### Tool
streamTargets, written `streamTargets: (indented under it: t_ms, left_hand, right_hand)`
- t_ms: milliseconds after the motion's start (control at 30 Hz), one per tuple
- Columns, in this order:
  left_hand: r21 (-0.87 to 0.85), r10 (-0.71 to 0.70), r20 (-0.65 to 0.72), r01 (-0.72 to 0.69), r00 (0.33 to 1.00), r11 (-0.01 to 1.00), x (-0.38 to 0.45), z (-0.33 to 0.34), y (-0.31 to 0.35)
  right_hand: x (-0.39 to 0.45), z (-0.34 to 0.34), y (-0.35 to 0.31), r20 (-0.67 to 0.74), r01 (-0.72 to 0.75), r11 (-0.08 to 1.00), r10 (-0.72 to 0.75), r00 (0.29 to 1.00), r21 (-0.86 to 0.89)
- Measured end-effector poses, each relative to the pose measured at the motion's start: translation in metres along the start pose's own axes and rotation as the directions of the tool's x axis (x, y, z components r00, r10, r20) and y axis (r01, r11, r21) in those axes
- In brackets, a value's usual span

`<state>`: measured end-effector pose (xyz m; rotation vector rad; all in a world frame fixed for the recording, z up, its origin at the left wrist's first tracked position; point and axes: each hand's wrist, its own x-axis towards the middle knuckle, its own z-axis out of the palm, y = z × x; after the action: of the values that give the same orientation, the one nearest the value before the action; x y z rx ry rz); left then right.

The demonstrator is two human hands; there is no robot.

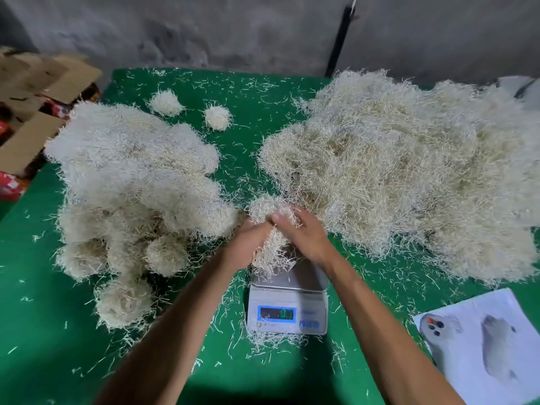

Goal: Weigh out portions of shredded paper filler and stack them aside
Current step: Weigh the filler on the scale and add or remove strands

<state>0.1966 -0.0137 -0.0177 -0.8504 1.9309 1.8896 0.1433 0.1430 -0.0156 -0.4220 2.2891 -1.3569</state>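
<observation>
While both hands meet above the scale, the scene reads as follows.
Left hand (248, 247): fingers curled around a clump of shredded paper (270, 229), gripping it from the left.
Right hand (304, 235): fingers curled over the same clump from the right.
Clump: held just above the scale (287, 299) platform, strands trailing onto it.
Weighed portions (131, 194): piled at left on the green tabletop (43, 317).
Loose filler heap (394, 171): at right.
Printed sheet (482, 343): near right corner.

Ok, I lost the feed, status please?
Both hands, left and right, gripping one paper clump above the scale. Nothing blocking.
</observation>
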Motion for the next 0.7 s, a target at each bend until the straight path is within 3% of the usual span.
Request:
streamTargets:
  t_ms: [100, 167, 233, 333, 433, 533, 600, 667, 700]
  left_hand:
    - [-0.422, -0.053, 0.215, 0.142, 0.975, 0.896, -0.003, 0.004, -0.001]
    - [-0.519, -0.076, 0.212, 0.178, 0.974, 0.836, -0.002, 0.006, -0.010]
    - [-0.520, -0.067, 0.235, 0.184, 0.970, 0.834, -0.004, 0.008, -0.024]
    - [-0.315, 0.011, 0.247, 0.070, 0.969, 0.946, -0.010, 0.005, -0.043]
    - [-0.094, 0.096, 0.052, -0.091, 0.994, 0.991, -0.014, 0.002, -0.057]
    - [0.116, 0.218, -0.159, -0.201, 0.963, 0.973, -0.016, 0.001, -0.069]
    - [0.157, 0.281, -0.228, -0.250, 0.932, 0.956, -0.019, -0.002, -0.075]
    - [0.150, 0.315, -0.279, -0.283, 0.907, 0.947, -0.027, -0.004, -0.078]
    - [0.139, 0.326, -0.296, -0.297, 0.898, 0.945, -0.029, -0.004, -0.079]
  right_hand:
    - [-0.017, 0.002, 0.017, 0.100, -0.034, 0.997, 0.041, 0.994, -0.069]
    - [-0.028, 0.006, 0.030, 0.127, -0.027, 0.987, 0.048, 0.991, -0.156]
    - [-0.032, 0.009, 0.037, 0.063, -0.035, 0.966, 0.054, 0.997, -0.258]
    - [-0.033, 0.005, 0.037, -0.072, -0.015, 0.891, -0.020, 0.997, -0.454]
    - [-0.034, -0.001, 0.034, 0.072, 0.107, 0.878, -0.083, 0.994, -0.466]
    - [-0.036, -0.010, 0.037, 0.182, 0.191, 0.740, -0.094, 0.979, -0.645]
    - [-0.041, -0.016, 0.033, 0.097, 0.106, 0.836, -0.063, 0.993, -0.538]
    - [-0.048, -0.016, 0.028, -0.047, 0.042, 0.978, -0.052, 0.998, -0.202]
    - [-0.051, -0.016, 0.026, -0.131, 0.032, 0.996, -0.043, 0.990, -0.083]
